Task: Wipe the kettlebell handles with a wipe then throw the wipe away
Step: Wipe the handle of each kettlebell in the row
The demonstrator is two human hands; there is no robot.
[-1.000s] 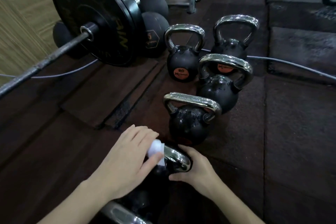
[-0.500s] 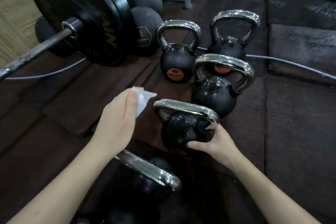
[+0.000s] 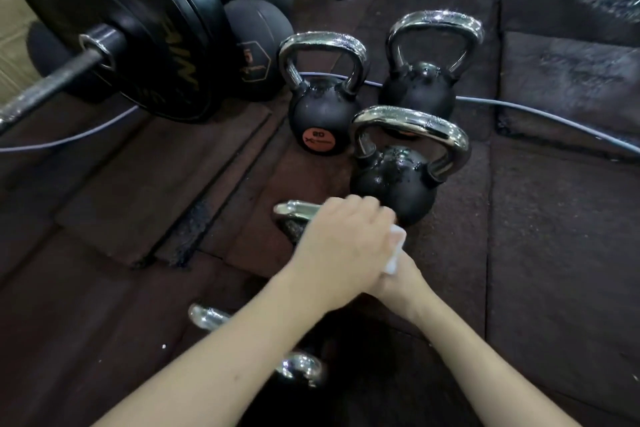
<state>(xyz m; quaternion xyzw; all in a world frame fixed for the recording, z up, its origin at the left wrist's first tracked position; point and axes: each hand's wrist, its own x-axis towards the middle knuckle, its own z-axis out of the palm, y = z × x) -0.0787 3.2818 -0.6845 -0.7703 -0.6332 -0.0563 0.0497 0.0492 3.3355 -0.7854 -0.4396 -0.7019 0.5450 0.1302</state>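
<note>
Several black kettlebells with chrome handles stand on the dark rubber floor. My left hand (image 3: 343, 246) is closed on a white wipe (image 3: 394, 253) and presses it over the handle of the second-nearest kettlebell (image 3: 294, 211), covering most of that handle. My right hand (image 3: 403, 282) lies under the left hand against the same kettlebell's body, and its fingers are hidden. The nearest kettlebell (image 3: 301, 371) sits below my forearms. Beyond my hands stand a third kettlebell (image 3: 394, 180), one with an orange label (image 3: 318, 121), and the farthest kettlebell (image 3: 419, 94).
A loaded barbell with a large black plate (image 3: 138, 28) lies at the left. Two dark medicine balls (image 3: 256, 45) sit behind it. A grey cable (image 3: 554, 118) runs across the floor behind the kettlebells. Black mats (image 3: 568, 80) cover the right side.
My left hand swung right with the wipe, from beside the second kettlebell's handle to on top of it. My right hand stayed on that kettlebell. The view shifted closer.
</note>
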